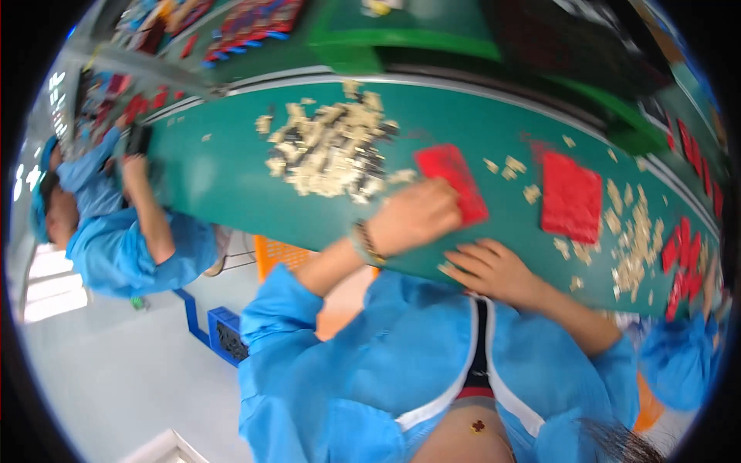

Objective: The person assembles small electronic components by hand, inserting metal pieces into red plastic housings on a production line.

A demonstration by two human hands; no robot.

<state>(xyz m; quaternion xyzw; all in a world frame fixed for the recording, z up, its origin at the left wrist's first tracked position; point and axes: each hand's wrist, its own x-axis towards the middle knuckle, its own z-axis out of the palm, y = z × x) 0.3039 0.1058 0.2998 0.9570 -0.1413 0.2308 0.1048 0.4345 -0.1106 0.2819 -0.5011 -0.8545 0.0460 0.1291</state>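
My left hand (pixel 417 217), with a dark bracelet at its wrist, reaches over the lower left part of a flat red rectangular piece (pixel 465 174). Its fingers are curled together, and what they pinch, if anything, is hidden and blurred. Close to the table's near edge, below that red piece, my right hand (pixel 498 272) lies with its fingers stretched out and apart, holding nothing. Beyond my left hand is a big heap of small cream and dark pieces (pixel 332 150). Another red rectangular piece (pixel 571 197) lies farther right.
The green tabletop (pixel 224 177) carries scattered cream pieces (pixel 637 243) and narrow red pieces (pixel 683 255) at right. A co-worker (pixel 143 239) in blue works at the far left. A green-framed shelf (pixel 409 42) rises behind; an orange crate (pixel 279 253) and blue crate (pixel 225 336) stand below.
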